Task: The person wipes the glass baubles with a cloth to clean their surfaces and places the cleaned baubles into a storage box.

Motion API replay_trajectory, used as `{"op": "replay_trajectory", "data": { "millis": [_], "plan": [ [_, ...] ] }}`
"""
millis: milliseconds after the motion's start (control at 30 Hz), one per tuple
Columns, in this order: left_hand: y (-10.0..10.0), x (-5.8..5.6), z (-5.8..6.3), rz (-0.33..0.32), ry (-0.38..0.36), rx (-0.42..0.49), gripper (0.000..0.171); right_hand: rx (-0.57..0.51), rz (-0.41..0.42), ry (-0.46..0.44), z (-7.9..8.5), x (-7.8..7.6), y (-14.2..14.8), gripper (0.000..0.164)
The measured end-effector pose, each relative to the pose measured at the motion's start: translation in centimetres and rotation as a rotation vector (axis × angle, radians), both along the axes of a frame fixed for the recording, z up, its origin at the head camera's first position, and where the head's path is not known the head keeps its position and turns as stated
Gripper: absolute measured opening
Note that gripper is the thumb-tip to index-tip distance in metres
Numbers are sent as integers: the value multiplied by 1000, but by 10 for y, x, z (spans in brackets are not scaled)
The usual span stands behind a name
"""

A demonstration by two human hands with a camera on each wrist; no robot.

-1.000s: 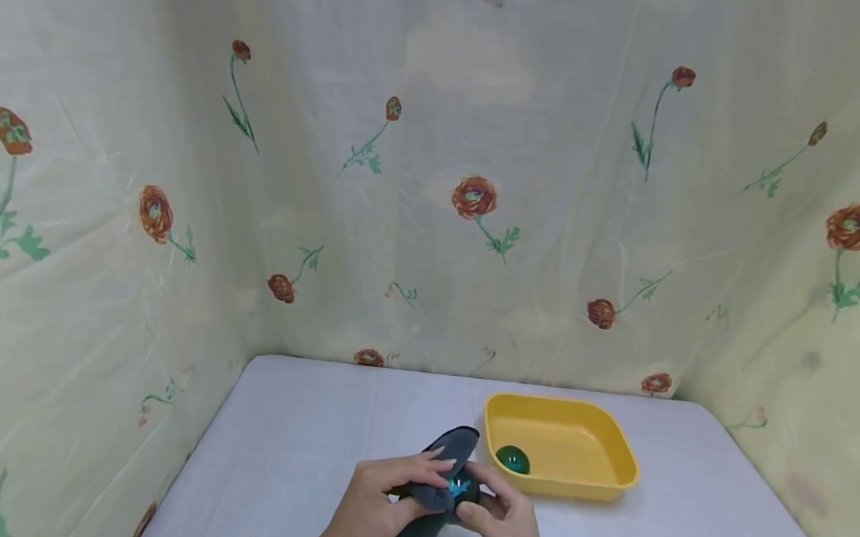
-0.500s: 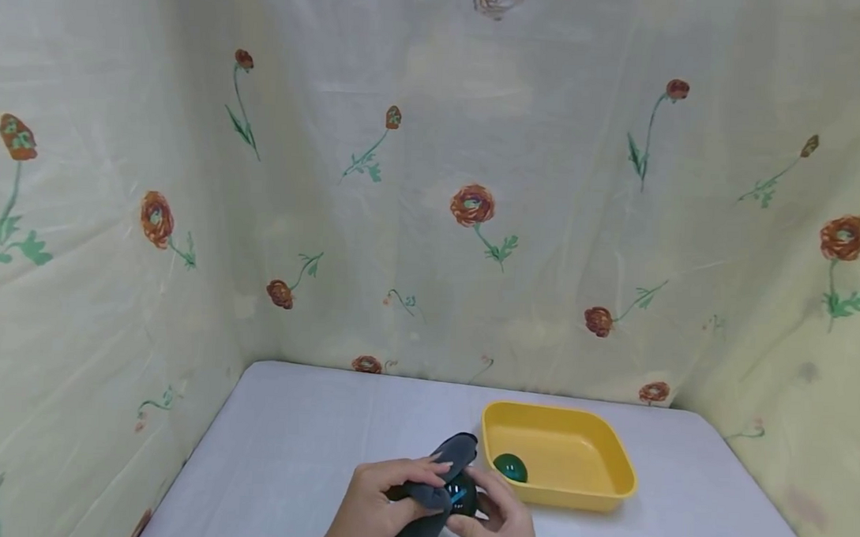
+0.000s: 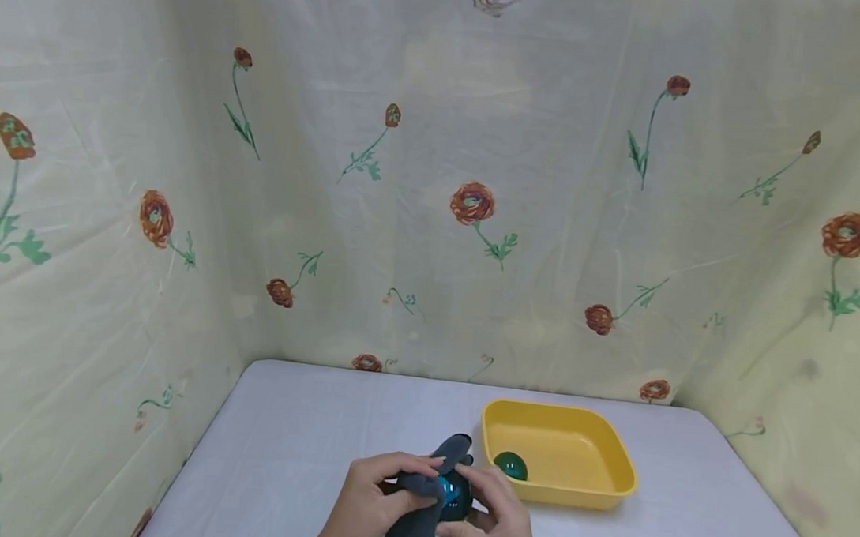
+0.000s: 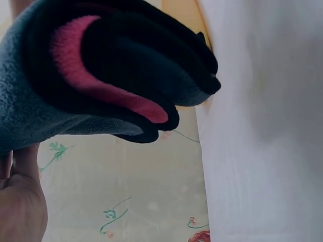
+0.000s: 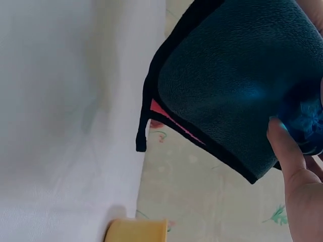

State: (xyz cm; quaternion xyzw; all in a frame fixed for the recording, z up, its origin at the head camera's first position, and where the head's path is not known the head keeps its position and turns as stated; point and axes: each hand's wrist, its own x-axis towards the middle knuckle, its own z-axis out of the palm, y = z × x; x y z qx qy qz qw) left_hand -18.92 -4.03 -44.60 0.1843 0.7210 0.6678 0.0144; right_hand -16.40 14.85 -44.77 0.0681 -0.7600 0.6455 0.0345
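Observation:
In the head view my left hand (image 3: pixel 375 500) grips a folded dark grey cloth (image 3: pixel 414 529) and presses it against a glossy dark teal ball (image 3: pixel 457 497). My right hand (image 3: pixel 496 508) holds that ball from the right, its fingertips and thumb around it. Pink lining and black edging show on the cloth (image 4: pixel 65 126) in the left wrist view, where the ball is hidden. From the right wrist, the ball (image 5: pixel 303 121) appears as a dark blue, shiny shape beside the cloth's grey face. A second green ball (image 3: pixel 512 465) lies in the left front corner of a yellow tray (image 3: pixel 571 499).
The tray stands just beyond and to the right of my hands. A white-covered table (image 3: pixel 310 430) lies beneath everything. Flower-printed curtains (image 3: pixel 530 248) close off the back and both sides.
The ball has turned in my right hand, so its bright blue marking sits differently. Both hands have shifted slightly left, and the cloth stays against the ball.

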Motion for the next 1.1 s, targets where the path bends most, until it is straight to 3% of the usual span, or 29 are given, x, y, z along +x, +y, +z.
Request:
{"op": "replay_trajectory", "data": {
  "millis": [267,500,633,800,1100],
  "plan": [
    [-3,-6,-4,-17,-12,15,22,98,-67,118,-1,4,-6,62],
    [-3,-7,-7,-1,-40,-8,22,226,-107,408,-19,6,-8,66],
    [-3,-8,-9,2,-33,1,25,305,-133,486,-25,6,-8,69],
    [-2,-8,-10,1,-57,3,24,310,-142,450,-27,7,-9,68],
    [-2,-7,-10,-13,-27,-10,25,127,-123,164,-14,6,-8,62]
  ]
}}
